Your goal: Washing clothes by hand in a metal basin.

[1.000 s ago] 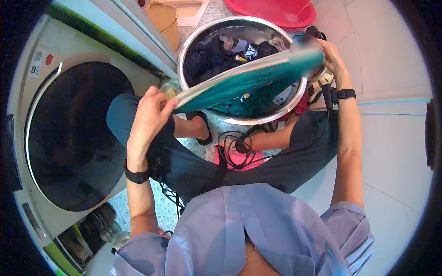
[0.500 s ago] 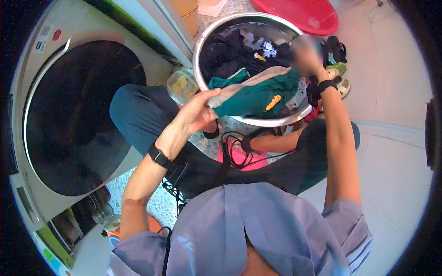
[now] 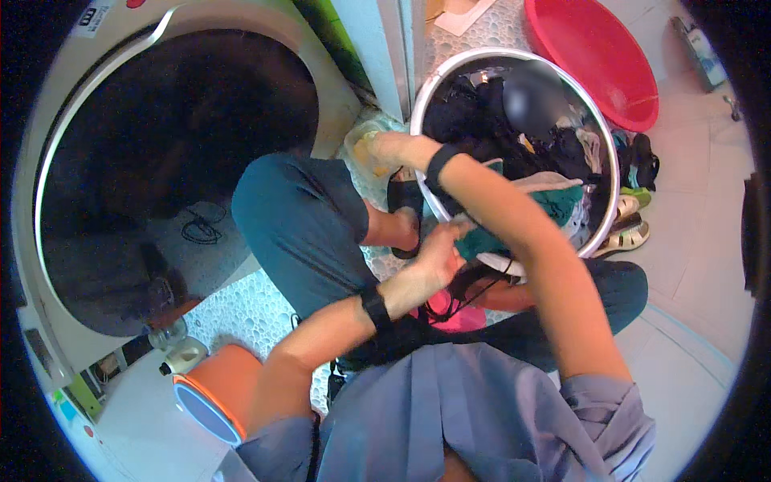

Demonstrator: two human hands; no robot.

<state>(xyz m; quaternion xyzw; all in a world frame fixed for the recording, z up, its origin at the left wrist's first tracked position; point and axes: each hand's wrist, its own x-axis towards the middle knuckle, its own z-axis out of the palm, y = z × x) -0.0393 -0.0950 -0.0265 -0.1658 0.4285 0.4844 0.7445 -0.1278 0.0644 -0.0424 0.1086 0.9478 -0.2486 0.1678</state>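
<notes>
My left hand (image 3: 440, 257), closed, grips the near end of a teal cloth garment (image 3: 482, 241) with a pale beige edge. The garment stretches over the rim of a round metal-edged basin (image 3: 614, 173) and onto dark clothes (image 3: 466, 120) inside. My right forearm crosses above the garment and hides part of it. To the left of the basin, my right hand (image 3: 393, 149) is at a small clear plastic container (image 3: 353, 138) with yellowish pieces in it. Its fingers are blurred and partly hidden, so whether they hold a piece cannot be made out.
A red basin (image 3: 602, 60) lies beyond the clothes basin. Sandals (image 3: 626, 237) and other footwear sit to its right. On the left stands a front-loading machine with a large dark round door (image 3: 177, 177). An orange bucket (image 3: 233, 377) and a pale bottle (image 3: 185, 355) are at lower left.
My right hand has left the far part of the garment and swung left to the clear container. The left hand keeps its hold on the garment. The whole view has shifted.
</notes>
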